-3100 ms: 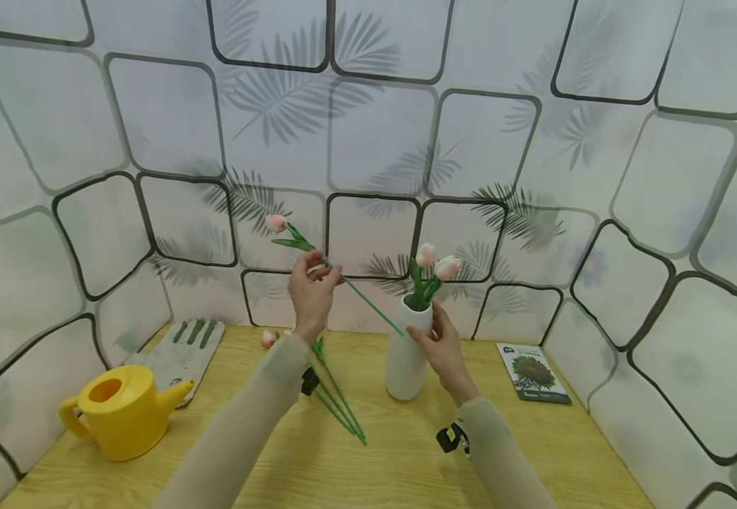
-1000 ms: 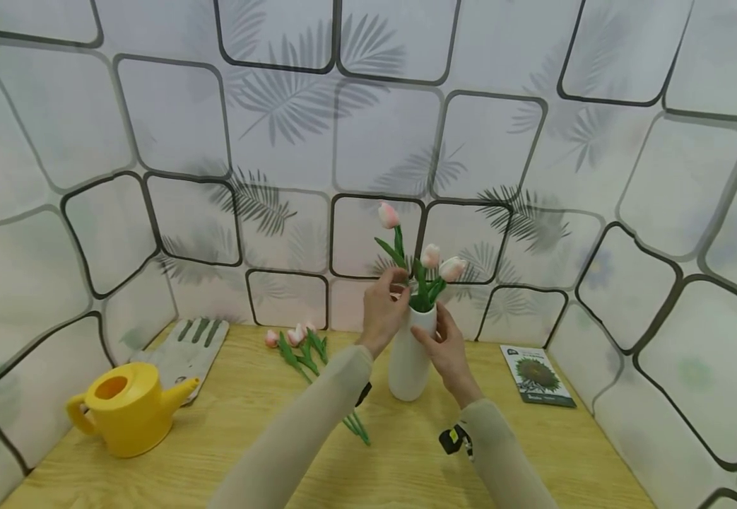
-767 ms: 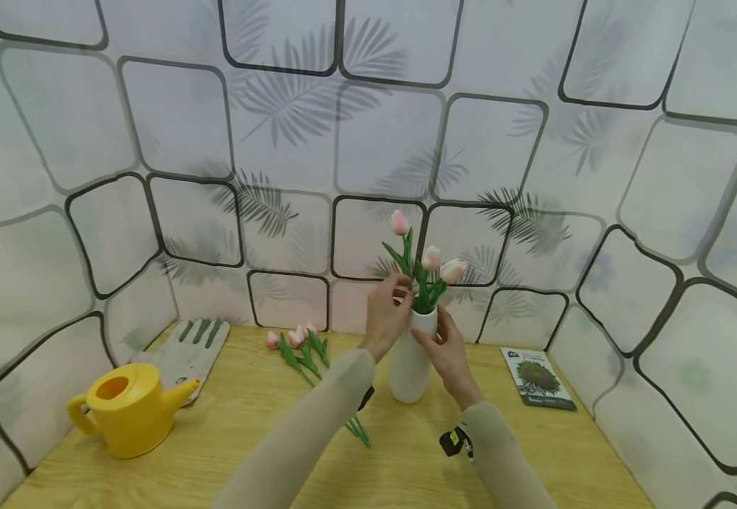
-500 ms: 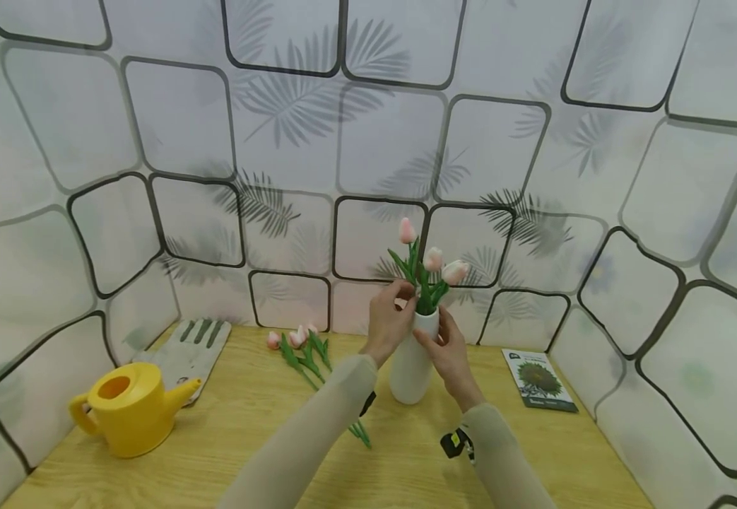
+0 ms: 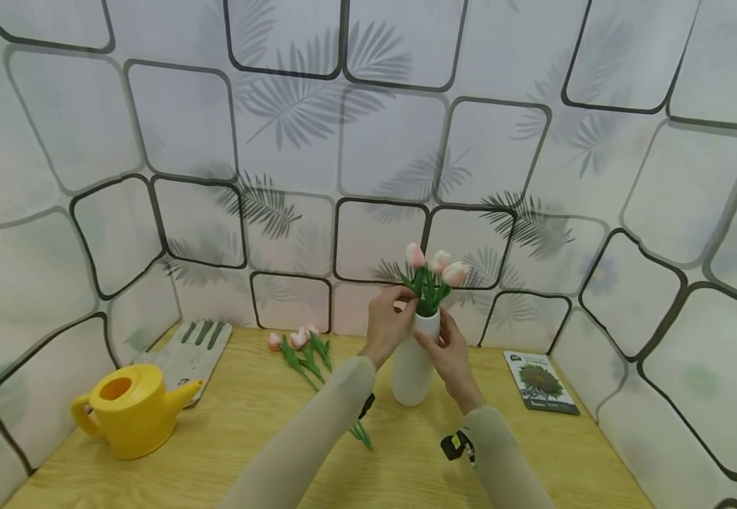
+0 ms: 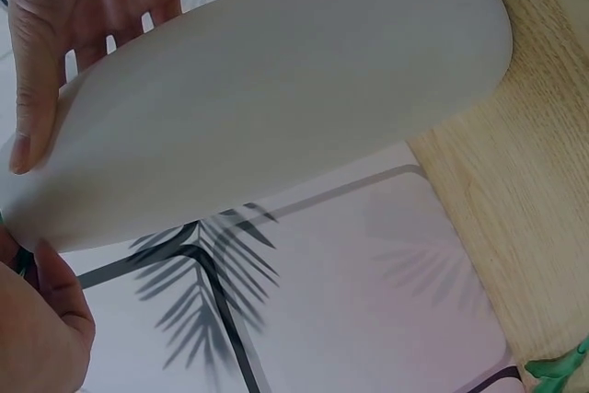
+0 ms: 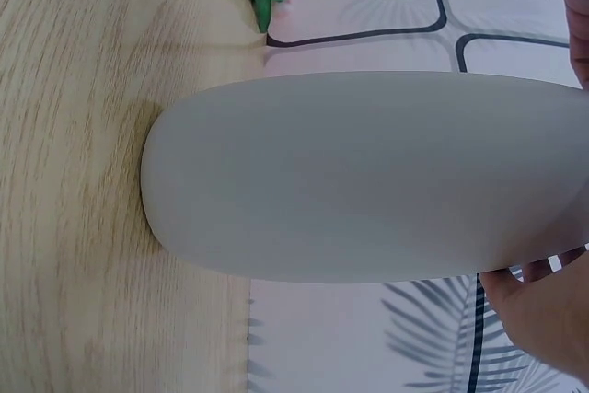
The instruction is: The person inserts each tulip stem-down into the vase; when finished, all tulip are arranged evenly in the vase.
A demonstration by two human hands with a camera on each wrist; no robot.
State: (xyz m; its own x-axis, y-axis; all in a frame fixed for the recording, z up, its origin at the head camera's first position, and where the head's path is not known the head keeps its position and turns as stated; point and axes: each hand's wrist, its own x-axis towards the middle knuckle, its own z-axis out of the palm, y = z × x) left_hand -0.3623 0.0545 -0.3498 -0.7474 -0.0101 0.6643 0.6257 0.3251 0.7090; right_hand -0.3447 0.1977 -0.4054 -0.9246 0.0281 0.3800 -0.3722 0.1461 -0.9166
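A white vase (image 5: 411, 371) stands upright on the wooden table, with three pink-and-white tulips at its mouth. My left hand (image 5: 388, 322) pinches the leftmost tulip (image 5: 415, 255) low down, right at the rim; its stem's lower end is hidden in the vase. From the other side, my right hand (image 5: 449, 353) grips the vase's neck, thumb in front. The left wrist view shows the vase's pale body (image 6: 276, 98) with a bit of green between the left hand's fingers. In the right wrist view, the right hand (image 7: 543, 315) touches the vase near its top.
Several more tulips (image 5: 307, 357) lie on the table (image 5: 241, 424), left of the vase, their stems partly behind the left forearm. Farther left are a yellow watering can (image 5: 133, 417) and a grey glove (image 5: 193, 353). A sunflower seed packet (image 5: 540, 382) lies at right.
My left hand has brought the tulip from the left over to the vase, and its stem has slid down until the bloom sits near the others. My right hand stays on the vase.
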